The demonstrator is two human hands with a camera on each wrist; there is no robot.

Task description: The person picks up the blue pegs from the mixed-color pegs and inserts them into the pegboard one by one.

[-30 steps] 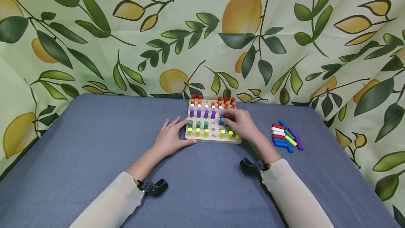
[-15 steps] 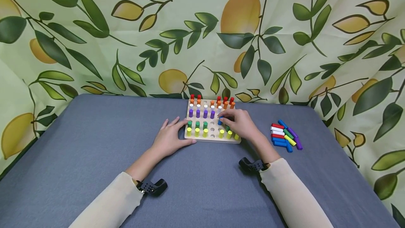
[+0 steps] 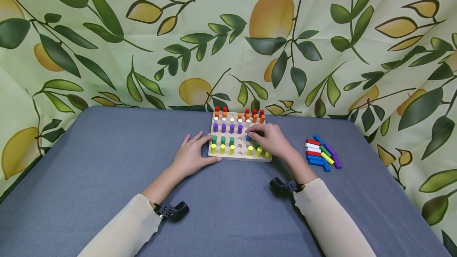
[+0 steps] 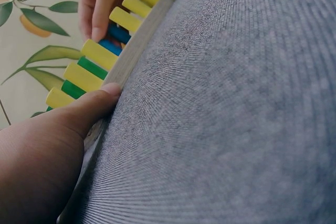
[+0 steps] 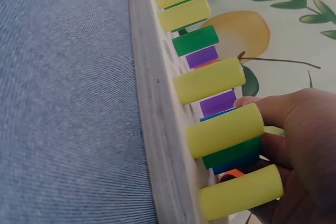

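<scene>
Using both bare hands, a person works at a pale wooden board [image 3: 246, 159] set with coloured pegs on a grey-blue table [image 3: 107, 169]. The left hand [image 3: 191, 156] lies at the board's near left corner with thumb and fingers spread apart: the thumb runs along the near edge, and the forefinger touches the left side. It seems to be placed there to steady the board rather than lift it. The right hand [image 3: 273, 138] comes in from the other side, its thumb and fingertips together on a blue peg [image 3: 248, 138], which stands upright in the right half of the board, behind the yellow row. Held from above, the peg can probably be guided without knocking its neighbours; whether it is fully seated is hard to tell. Rows run by colour, from red pegs [image 3: 254, 112] at the far edge through orange, white, purple and green to yellow pegs [image 3: 250, 150] nearest the person, perhaps so that each colour keeps to its own line. Bare holes [image 3: 239, 146] show just left of the blue peg. Loose pegs [image 3: 314, 149] of mixed colours lie heaped on the table to the right, apart from the board, likely there for the right hand's easy reach.
</scene>
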